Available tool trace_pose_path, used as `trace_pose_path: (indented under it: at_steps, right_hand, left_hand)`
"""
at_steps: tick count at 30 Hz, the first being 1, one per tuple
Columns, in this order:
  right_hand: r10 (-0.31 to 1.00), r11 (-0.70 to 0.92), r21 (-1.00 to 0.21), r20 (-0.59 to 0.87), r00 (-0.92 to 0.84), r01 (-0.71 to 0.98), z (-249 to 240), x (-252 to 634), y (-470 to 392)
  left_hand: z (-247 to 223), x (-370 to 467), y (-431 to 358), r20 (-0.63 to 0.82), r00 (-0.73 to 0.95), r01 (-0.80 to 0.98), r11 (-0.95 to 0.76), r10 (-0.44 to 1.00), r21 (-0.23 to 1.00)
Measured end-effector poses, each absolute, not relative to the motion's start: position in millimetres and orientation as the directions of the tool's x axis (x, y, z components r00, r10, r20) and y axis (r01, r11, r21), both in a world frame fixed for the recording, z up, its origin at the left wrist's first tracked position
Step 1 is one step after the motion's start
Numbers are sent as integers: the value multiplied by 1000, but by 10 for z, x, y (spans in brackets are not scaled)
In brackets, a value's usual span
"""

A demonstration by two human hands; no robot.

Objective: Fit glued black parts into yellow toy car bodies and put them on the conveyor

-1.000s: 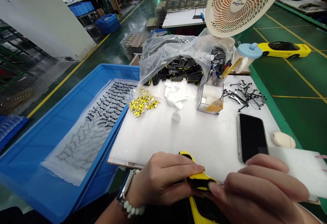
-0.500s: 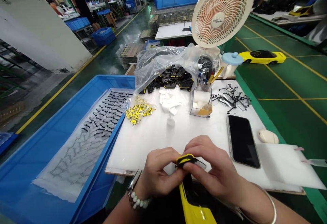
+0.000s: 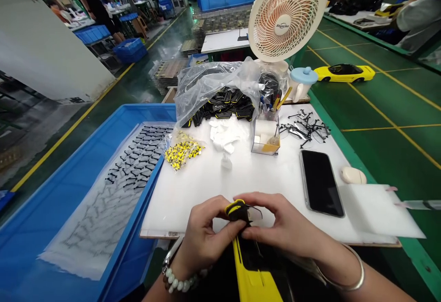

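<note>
Both the left grip [image 3: 206,233] and right grip [image 3: 284,226] pinch a yellow-edged black part [image 3: 239,213].

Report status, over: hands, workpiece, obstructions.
Left hand and right hand pinching black-and-yellow part. Yellow car body below them in view. Nothing visibly blocking; phone apart, rightward.

Left hand [image 3: 206,235] and right hand [image 3: 284,226] pinch a black-and-yellow part [image 3: 237,209] at the far end of a yellow model-car body [image 3: 254,281]; a smartphone [image 3: 322,182] lies on the worktop [image 3: 272,176].
</note>
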State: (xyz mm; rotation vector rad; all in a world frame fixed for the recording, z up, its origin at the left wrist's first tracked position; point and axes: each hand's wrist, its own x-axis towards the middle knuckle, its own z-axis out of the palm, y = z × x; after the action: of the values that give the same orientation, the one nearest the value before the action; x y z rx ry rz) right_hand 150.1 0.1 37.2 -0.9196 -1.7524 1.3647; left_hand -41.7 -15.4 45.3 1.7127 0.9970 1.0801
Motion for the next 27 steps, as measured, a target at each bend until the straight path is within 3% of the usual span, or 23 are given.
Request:
trace_pose_path:
  at_steps: [3, 12, 19, 23, 27]
  right_hand:
    - [843, 105, -989, 31, -537, 107, 375, 1518, 1]
    - [866, 162, -986, 120, -485, 45, 333, 1443, -12]
    - [881, -97, -994, -62, -469, -52, 213, 1525, -82]
    - [884, -254, -940, -131, -449, -227, 38, 1720, -168]
    - [830, -377, -899, -219, -514, -225, -33, 1773, -382]
  left_hand:
    - [479, -442, -138, 226, 315, 114, -273, 922, 955]
    - [530, -469, -119, 319, 347, 95, -371, 882, 924]
    - [475, -466, -226, 213, 345, 156, -280, 914, 947]
    - [408, -477, -266, 265, 258, 149, -309, 929, 939]
    - [352, -527, -240, 289, 237, 116, -322, 928, 940]
